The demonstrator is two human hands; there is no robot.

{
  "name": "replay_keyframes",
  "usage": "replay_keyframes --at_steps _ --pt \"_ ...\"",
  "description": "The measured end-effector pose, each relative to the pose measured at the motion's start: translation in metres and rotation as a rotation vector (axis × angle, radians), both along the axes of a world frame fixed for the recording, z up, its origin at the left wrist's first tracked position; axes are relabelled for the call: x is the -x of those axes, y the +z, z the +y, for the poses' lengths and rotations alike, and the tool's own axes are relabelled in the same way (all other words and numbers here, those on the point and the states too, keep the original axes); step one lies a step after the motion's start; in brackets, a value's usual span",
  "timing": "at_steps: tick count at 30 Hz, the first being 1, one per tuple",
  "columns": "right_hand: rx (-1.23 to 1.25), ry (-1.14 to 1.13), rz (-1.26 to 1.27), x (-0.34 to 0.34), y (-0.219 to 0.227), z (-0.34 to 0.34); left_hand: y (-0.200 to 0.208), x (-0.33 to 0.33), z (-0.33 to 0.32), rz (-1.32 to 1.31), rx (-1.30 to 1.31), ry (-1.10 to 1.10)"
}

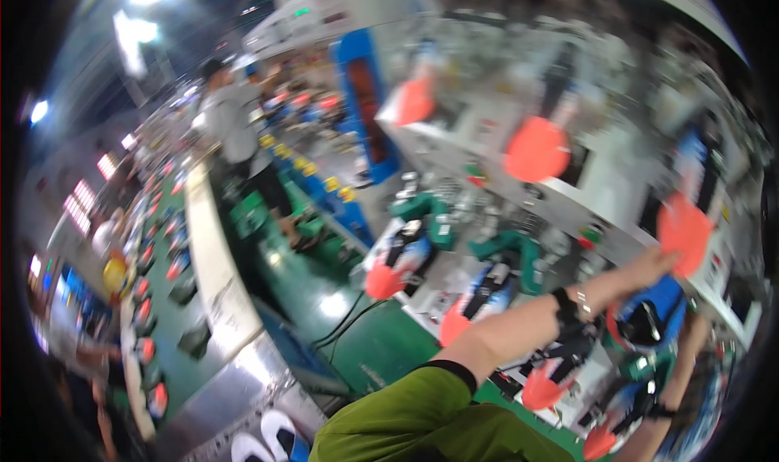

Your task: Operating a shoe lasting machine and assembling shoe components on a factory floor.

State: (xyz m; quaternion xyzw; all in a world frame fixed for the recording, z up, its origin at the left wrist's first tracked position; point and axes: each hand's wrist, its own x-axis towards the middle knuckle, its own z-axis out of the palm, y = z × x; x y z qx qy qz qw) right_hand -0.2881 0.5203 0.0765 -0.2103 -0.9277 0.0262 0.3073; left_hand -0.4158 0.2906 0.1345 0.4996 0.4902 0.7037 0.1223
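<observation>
My left hand (pixel 652 269) reaches to the right, its fingertips against the edge of a coral, rounded shoe toe (pixel 686 233) on the upper machine row. Motion smears these fingers, so their grip does not show. Below that hand a blue shoe (pixel 667 304) with a dark opening hangs tilted. My right hand (pixel 695 330) is at the far side of this blue shoe and seems to hold it; most of its fingers are hidden. Dark bands circle both my wrists.
White machines in two tiers carry several coral-toed shoes (pixel 537 149), with green clamp-like parts (pixel 531 263) between them. At left runs a long green conveyor (pixel 182 324) with shoes. A person in grey (pixel 235 121) stands beyond. White shoes (pixel 280 431) lie near the bottom edge.
</observation>
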Motion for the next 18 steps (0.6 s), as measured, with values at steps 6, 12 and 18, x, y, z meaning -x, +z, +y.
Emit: replay_keyframes --at_steps 6,12,18 --pt "0.712 0.499 0.452 -0.042 -0.039 0.004 0.018 -0.017 -0.029 -0.279 0.135 0.104" --pt "-0.042 0.636 0.554 -0.048 0.005 -0.168 0.003 -0.043 -0.063 -0.618 -0.350 0.236" --pt "0.088 0.732 0.759 -0.001 -0.052 -0.165 0.025 -0.065 -0.105 -0.568 -0.429 0.264"
